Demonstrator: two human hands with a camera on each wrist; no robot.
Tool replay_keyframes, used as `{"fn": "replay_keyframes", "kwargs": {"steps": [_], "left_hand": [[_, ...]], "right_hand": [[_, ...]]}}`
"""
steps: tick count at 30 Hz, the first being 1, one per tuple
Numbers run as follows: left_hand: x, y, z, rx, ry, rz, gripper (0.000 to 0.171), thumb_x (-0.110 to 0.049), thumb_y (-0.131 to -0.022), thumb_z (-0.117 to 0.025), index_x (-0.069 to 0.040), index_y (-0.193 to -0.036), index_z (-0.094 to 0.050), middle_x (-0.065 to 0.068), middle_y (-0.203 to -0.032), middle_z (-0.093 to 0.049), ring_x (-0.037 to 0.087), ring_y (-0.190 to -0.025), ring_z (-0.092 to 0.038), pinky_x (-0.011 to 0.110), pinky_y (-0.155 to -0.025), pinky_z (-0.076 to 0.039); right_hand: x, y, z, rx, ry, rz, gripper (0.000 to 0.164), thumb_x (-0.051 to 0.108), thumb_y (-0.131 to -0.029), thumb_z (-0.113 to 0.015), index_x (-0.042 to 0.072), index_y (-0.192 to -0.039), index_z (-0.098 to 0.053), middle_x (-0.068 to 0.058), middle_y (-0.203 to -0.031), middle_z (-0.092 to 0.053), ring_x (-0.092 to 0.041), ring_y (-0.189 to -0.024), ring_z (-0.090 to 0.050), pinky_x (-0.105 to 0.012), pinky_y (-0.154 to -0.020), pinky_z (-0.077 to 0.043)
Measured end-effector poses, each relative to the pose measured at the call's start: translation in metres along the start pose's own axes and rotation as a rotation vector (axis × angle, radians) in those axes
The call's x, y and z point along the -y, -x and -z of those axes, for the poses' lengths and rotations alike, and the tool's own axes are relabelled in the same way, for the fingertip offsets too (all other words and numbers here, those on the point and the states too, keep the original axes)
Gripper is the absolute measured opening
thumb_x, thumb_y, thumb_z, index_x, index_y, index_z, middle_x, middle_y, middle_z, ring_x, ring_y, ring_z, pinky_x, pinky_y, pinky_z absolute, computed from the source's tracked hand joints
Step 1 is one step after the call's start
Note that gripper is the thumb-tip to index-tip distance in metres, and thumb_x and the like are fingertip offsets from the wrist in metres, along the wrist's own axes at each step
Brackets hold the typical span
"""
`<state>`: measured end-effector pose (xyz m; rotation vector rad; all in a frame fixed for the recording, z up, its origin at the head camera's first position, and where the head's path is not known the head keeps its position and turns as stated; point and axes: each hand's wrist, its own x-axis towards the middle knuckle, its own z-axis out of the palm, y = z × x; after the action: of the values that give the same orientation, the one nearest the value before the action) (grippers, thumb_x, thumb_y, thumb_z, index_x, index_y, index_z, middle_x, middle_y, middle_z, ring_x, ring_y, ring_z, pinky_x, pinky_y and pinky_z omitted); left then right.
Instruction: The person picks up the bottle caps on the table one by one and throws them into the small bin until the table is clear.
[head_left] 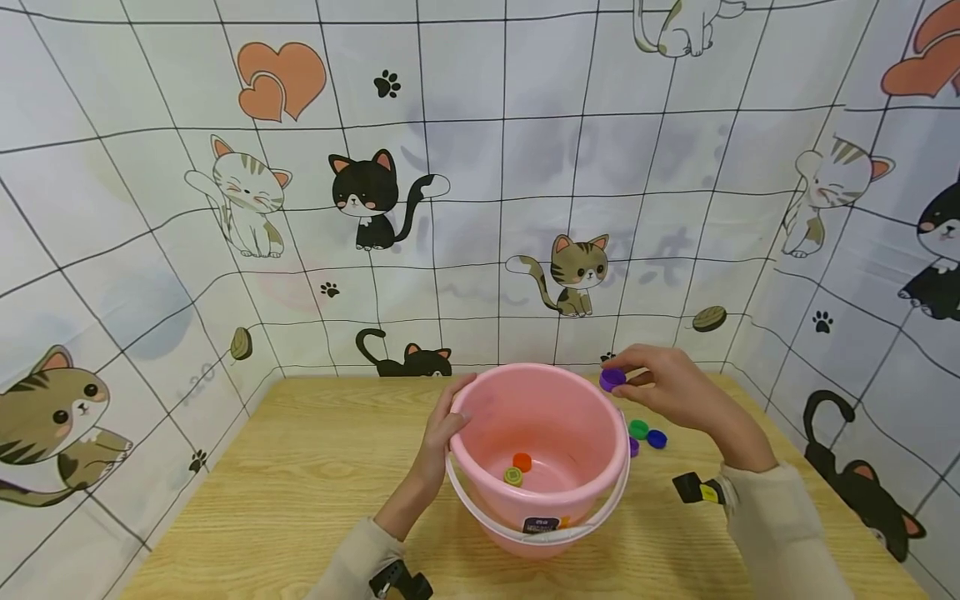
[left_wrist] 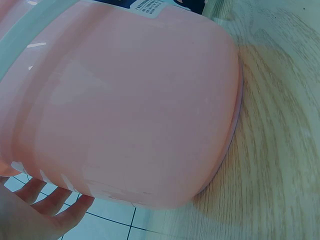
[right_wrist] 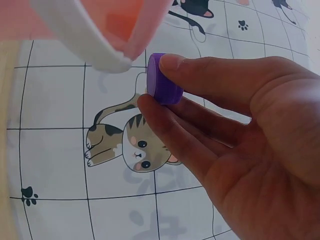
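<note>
A pink bucket (head_left: 487,417) with a white handle (head_left: 517,537) stands upright on the table. My left hand (head_left: 433,442) grips its left rim, thumb over the edge and fingers along the outside. Just past the right side of the rim, my right hand (head_left: 678,396) pinches a purple bottle cap (right_wrist: 165,82) between thumb and fingertips. An orange cap (head_left: 522,462) and a yellow-green cap (head_left: 513,477) lie on the bucket's floor. To the right of the bucket, a green cap (head_left: 638,429), a blue cap (head_left: 657,439) and another purple cap (head_left: 633,447), partly hidden by the bucket, rest on the table.
The light wooden table (head_left: 315,467) reaches back to a white cloth (head_left: 480,167) printed with cats and grid lines, which also hangs along both sides. The bucket's handle hangs down across its near side.
</note>
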<state>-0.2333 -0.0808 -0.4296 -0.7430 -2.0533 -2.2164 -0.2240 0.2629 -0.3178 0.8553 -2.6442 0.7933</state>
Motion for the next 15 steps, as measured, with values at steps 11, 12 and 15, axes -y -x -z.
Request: {"fn": "replay_keyframes", "kwargs": {"steps": [11, 12, 15], "left_hand": [[0.0, 0.0, 0.0, -0.002, -0.004, -0.006, 0.061, -0.026, -0.095, -0.041, -0.025, -0.156, -0.039, 0.008, -0.155, -0.045, 0.038, -0.131, -0.051, 0.054, -0.106, -0.049], [0.0, 0.0, 0.0, 0.0, -0.005, -0.007, 0.062, -0.026, -0.095, -0.04, -0.023, -0.157, -0.038, 0.008, -0.155, -0.045, 0.038, -0.131, -0.051, 0.053, -0.105, -0.049], [-0.001, 0.0, 0.0, 0.005, -0.006, -0.01, 0.064, -0.026, -0.095, -0.04, -0.017, -0.159, -0.035, 0.008, -0.155, -0.045, 0.038, -0.13, -0.052, 0.053, -0.105, -0.05]], "right_hand": [[0.007, -0.015, -0.001, 0.033, 0.011, 0.006, 0.032, 0.005, -0.091, -0.075, 0.002, -0.122, -0.072, -0.01, -0.114, -0.074, -0.03, -0.107, -0.073, -0.036, -0.084, -0.063], [0.008, -0.016, -0.002, 0.033, 0.009, 0.011, 0.032, 0.005, -0.091, -0.075, 0.002, -0.122, -0.072, -0.01, -0.114, -0.075, -0.03, -0.106, -0.073, -0.036, -0.083, -0.063], [0.011, -0.019, -0.001, 0.034, 0.006, 0.022, 0.031, 0.005, -0.091, -0.075, 0.0, -0.121, -0.072, -0.012, -0.114, -0.075, -0.03, -0.105, -0.073, -0.036, -0.083, -0.063]]}}
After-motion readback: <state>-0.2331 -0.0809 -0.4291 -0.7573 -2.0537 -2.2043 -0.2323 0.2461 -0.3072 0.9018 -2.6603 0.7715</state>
